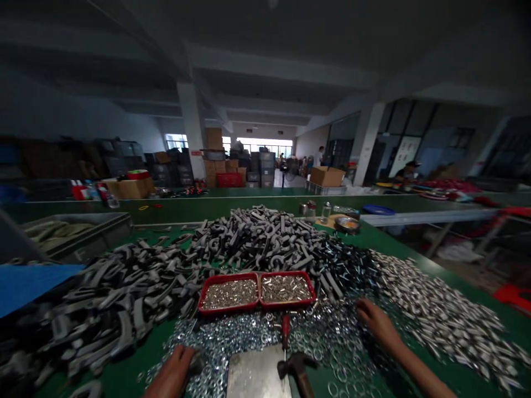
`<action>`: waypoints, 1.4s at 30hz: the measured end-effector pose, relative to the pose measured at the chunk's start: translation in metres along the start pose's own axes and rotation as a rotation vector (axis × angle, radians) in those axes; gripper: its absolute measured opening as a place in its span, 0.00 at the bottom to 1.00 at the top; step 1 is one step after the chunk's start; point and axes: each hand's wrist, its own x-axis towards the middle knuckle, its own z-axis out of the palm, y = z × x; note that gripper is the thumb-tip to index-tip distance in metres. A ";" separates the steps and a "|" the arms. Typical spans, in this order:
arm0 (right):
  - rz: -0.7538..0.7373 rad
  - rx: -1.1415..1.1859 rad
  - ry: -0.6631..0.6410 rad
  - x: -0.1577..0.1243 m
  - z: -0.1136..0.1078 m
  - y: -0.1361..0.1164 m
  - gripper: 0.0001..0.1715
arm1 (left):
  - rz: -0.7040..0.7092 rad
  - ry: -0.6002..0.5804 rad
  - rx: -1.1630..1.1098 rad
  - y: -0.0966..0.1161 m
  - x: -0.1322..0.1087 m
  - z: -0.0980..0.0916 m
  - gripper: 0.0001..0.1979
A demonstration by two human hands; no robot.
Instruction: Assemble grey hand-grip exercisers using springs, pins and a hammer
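At the lower left, my left hand (176,367) is closed around a grey plastic part (198,362), which is blurred and partly hidden by the fingers. My right hand (375,318) reaches over the right edge of the loose metal rings (323,326), beside a pile of black parts (352,260). Its fingers are bent together; what they hold, if anything, cannot be made out. Between the hands lie a metal plate (257,373), a hammer (297,369) and a red-handled screwdriver (285,331). Two red trays (229,310) (287,304) of small metal pieces stand just beyond.
Grey curved parts (265,237) are heaped across the green table, spreading left. Silver cylindrical pieces (440,304) cover its right side. A grey bin (91,237) stands left, near a blue sheet (37,284). Jars (326,211) and a bowl (347,224) sit behind the heap. Other people are farther back.
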 end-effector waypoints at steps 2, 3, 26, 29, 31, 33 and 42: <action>0.037 -0.034 0.007 -0.005 -0.007 0.005 0.15 | 0.023 -0.033 0.041 0.001 0.011 -0.004 0.23; 0.053 -0.053 0.012 -0.007 -0.011 0.007 0.13 | 0.040 -0.034 0.050 0.000 0.014 -0.006 0.22; 0.146 0.494 -0.109 -0.017 -0.015 -0.113 0.24 | -0.200 -0.070 -1.386 0.112 -0.035 0.003 0.27; 0.142 0.674 -0.260 -0.044 -0.008 -0.164 0.21 | -0.132 -0.139 -1.455 0.150 -0.039 0.002 0.26; 0.142 0.832 -0.371 -0.064 0.001 -0.198 0.17 | -0.089 -0.186 -1.491 0.168 -0.042 0.002 0.26; 0.156 1.018 -0.493 -0.083 0.013 -0.228 0.17 | -0.070 -0.212 -1.498 0.176 -0.046 0.000 0.24; 0.340 1.376 -0.940 -0.134 0.047 -0.270 0.16 | -0.124 -0.154 -1.551 0.156 -0.074 -0.005 0.17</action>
